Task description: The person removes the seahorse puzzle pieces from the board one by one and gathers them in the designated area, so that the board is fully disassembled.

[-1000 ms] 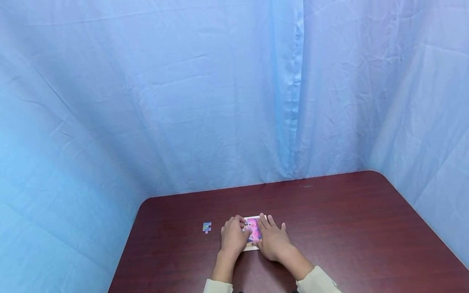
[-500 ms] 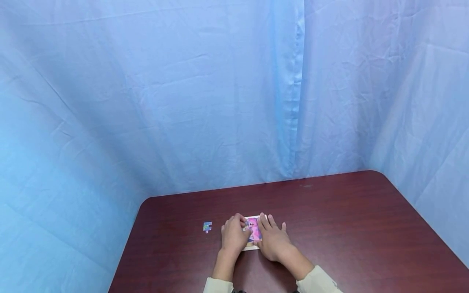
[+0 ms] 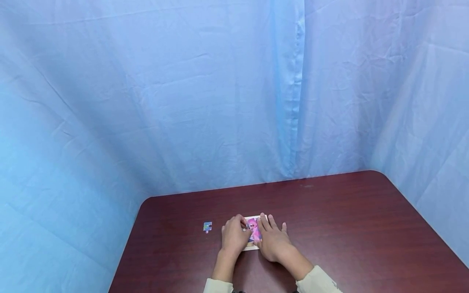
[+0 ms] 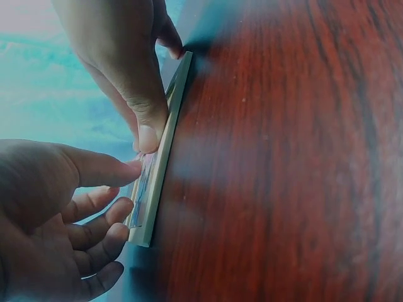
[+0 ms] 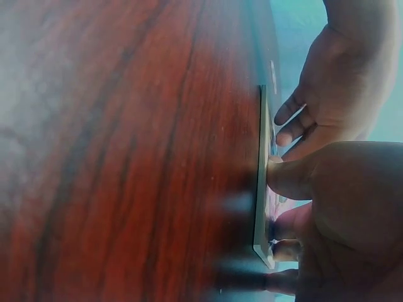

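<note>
I see 1 loose piece outside the puzzle; right hand presses, fingers straight; left hand: pinching or not, I can't tell.

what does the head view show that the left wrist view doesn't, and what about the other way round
Only the head view shows the loose piece left of the hands, the puzzle's pink figure face-on, and the pale sleeves.

Only the left wrist view shows the frame nearly edge-on and the undersides of the left hand's fingers.

Both show both hands at the frame, the right hand, the table and the curtain.
</note>
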Action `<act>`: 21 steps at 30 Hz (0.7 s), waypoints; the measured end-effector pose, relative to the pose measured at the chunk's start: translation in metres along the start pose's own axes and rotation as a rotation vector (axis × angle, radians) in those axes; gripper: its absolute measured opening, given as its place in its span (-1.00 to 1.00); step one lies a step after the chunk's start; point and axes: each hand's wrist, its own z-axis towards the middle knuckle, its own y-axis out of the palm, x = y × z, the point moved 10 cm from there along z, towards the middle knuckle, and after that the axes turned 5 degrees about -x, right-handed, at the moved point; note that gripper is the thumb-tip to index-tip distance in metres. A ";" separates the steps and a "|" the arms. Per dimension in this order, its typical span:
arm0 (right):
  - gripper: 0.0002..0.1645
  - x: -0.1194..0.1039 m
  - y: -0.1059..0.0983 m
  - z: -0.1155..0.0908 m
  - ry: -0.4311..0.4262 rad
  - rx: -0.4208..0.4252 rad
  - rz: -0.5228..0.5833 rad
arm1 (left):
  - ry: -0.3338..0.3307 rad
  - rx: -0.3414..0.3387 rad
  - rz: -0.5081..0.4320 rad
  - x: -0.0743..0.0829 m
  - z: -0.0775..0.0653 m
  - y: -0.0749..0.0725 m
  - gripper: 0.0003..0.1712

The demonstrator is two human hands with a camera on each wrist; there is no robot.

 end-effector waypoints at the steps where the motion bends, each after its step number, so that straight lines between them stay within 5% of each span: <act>1: -0.11 0.000 0.000 0.000 0.000 0.002 0.002 | 0.001 0.001 0.002 0.000 0.000 0.000 -0.71; 21: -0.10 -0.002 0.000 -0.001 -0.002 0.008 0.017 | -0.011 0.035 -0.035 -0.006 0.003 -0.009 -0.80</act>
